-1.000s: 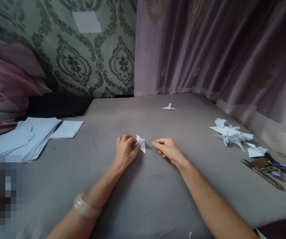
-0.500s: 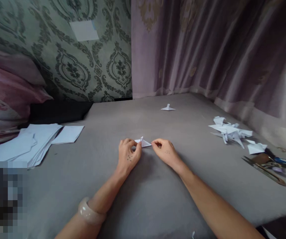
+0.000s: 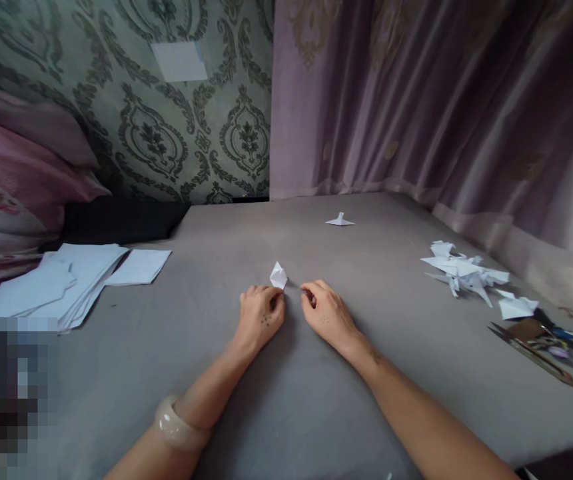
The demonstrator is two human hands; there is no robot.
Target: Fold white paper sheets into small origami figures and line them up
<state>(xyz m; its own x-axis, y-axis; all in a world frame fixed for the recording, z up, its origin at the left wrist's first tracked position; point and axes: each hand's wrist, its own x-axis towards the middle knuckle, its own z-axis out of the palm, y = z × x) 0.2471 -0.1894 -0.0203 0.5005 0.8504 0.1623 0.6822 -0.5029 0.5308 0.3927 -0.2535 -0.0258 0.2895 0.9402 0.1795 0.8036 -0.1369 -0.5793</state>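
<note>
White folded paper [image 3: 278, 274] sits pinched in left fingers [image 3: 279, 307], right fingers [image 3: 308, 287] slightly parted nearby.

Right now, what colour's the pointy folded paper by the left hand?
White folded paper, in head view.

A green wall [image 3: 156, 170] with dark damask scrolls stands behind, a white sheet [image 3: 179, 62] tilted on it. To the right, a mauve curtain [image 3: 304, 127] hangs in folds, with gold motifs and a paler hem. The surface [image 3: 286, 407] is grey. Pink floral fabric [image 3: 21, 150] bulges at left, beside something flat and black [image 3: 124, 221]. The light is dim.
</note>
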